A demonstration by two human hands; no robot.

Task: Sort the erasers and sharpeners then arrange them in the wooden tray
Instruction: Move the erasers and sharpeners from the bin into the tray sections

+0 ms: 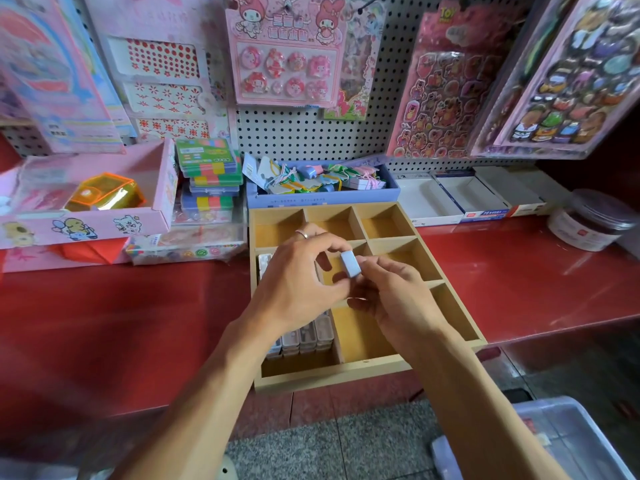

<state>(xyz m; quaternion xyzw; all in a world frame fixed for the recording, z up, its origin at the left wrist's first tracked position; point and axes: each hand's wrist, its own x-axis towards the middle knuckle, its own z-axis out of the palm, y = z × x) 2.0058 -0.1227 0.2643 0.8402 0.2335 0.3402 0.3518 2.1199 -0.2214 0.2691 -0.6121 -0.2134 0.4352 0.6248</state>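
Note:
A wooden tray [446, 303] with several compartments lies on the red shelf, its front edge jutting past the shelf. Over its middle, my left hand [298, 282] and my right hand [391, 299] meet around a small pale blue block [351, 264], an eraser or a sharpener; both pinch it with their fingertips. The tray's near left compartment holds a row of small pale cases [304, 337], partly hidden under my left wrist. Another white piece [265, 266] shows in the middle left compartment. The far compartments hold nothing.
A blue box of small tagged items [322, 188] stands behind the tray. White cartons [460, 199] and a dark jar [595, 220] sit to the right, a pink box [90, 216] and stacked cases [211, 181] to the left. A clear plastic bin [568, 441] is on the floor.

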